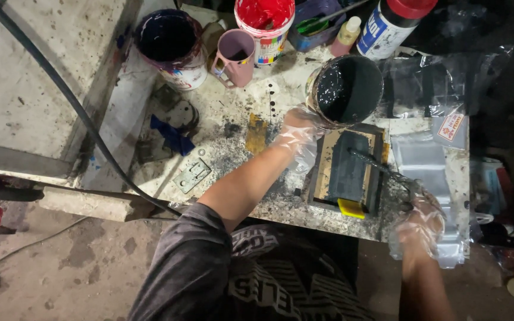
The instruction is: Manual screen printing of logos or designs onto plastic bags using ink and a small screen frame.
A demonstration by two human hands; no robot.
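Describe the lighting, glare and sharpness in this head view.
Head view: harsh light from above washes out the table centre, while the right edge and floor fall into deep shadow; glare glints off the wet black paint in the tilted can and the plastic bags; the gloved left hand and right hand look slightly soft.

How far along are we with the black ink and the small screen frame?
Done: black ink already covers the mesh of the small screen frame. In hand: the gloved left hand tips the can of black ink over the frame, while the gloved right hand holds an ink-coated stick above it. Left: the yellow squeegee lies untouched at the frame's near edge.
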